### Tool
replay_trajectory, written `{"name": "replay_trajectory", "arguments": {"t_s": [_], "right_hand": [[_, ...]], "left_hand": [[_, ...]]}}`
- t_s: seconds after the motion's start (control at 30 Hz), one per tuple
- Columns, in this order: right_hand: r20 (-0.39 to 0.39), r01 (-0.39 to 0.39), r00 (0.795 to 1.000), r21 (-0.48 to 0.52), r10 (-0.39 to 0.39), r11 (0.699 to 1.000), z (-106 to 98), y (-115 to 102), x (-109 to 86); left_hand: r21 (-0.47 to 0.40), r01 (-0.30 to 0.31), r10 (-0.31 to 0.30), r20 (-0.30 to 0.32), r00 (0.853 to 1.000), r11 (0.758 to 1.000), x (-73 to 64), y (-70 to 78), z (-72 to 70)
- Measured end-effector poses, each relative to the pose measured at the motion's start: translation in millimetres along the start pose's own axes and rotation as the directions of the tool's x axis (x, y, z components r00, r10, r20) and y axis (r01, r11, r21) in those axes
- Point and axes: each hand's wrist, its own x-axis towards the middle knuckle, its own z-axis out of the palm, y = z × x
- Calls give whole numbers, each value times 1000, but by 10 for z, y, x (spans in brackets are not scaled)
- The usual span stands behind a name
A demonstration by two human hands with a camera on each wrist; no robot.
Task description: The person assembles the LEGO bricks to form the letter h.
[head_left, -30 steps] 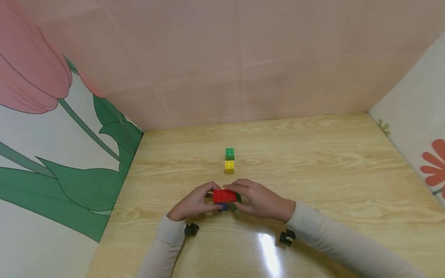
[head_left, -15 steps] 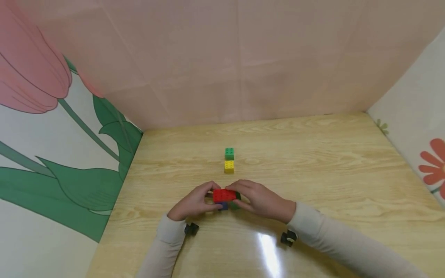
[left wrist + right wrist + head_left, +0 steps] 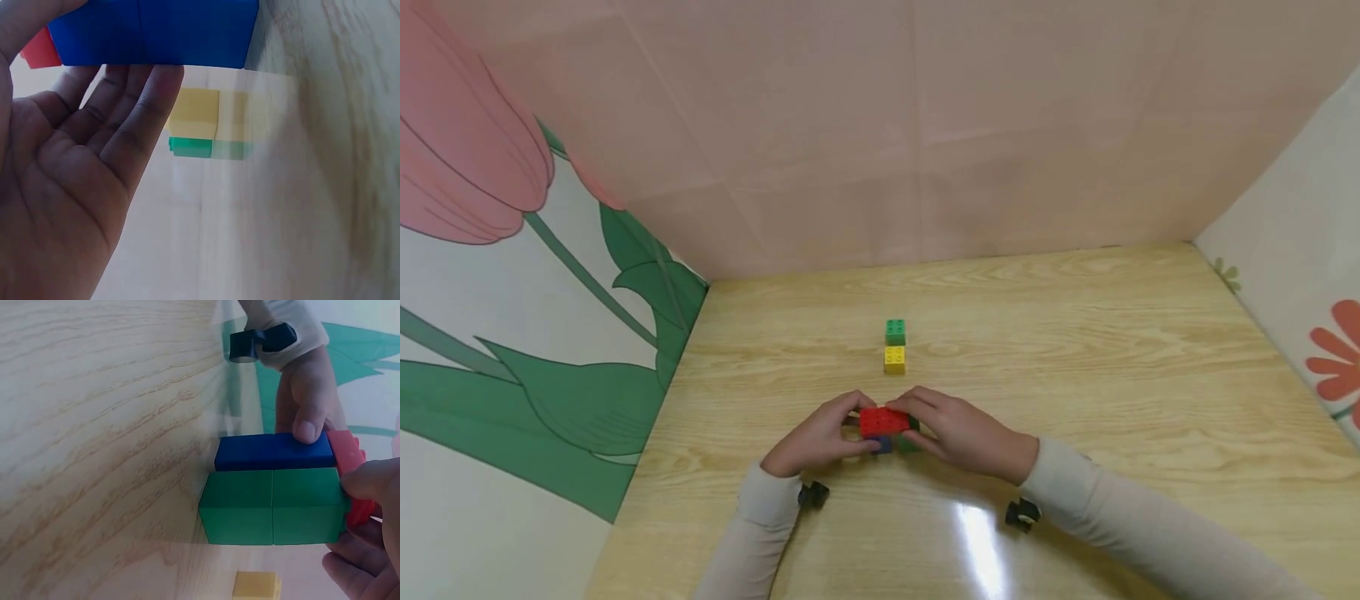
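Two stacked blue bricks (image 3: 156,31) and two stacked green bricks (image 3: 272,506) stand side by side on the table, with a narrow gap between them. A long red brick (image 3: 880,422) lies across their tops, studs up. My left hand (image 3: 816,437) grips the blue stack, thumb on the near side and fingers on the far side. With the thumb near the joint of red and green, my right hand (image 3: 958,433) pinches the red brick's right end. Its fingers reach round the far side and partly cover that end in the head view.
Beyond the hands, a yellow brick (image 3: 894,360) sits on the wood-grain table (image 3: 1075,350), with a green brick (image 3: 895,332) just behind it. A pink wall covering (image 3: 917,133) rises at the table's back edge. Flower-patterned panels border both sides.
My right thumb has shifted up slightly, so more of the green stack shows beneath it. The left hand and the far yellow and green bricks stay in place.
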Motion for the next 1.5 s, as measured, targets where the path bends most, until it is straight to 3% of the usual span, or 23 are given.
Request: {"name": "replay_trajectory", "arguments": {"t_s": [0.5,1.03,1.5], "right_hand": [[13,-82,997,37,81,996,-21,-16,-5],[-54,-31,998,-18,30,999,-17,-44,-10],[-33,-97,995,27,98,995,1,-56,4]], "left_hand": [[-1,-21,21,-1,1000,1000,-4,19,-3],[19,-42,42,-13,999,999,3,-28,-17],[8,-15,15,-14,1000,1000,-21,-21,-27]]}}
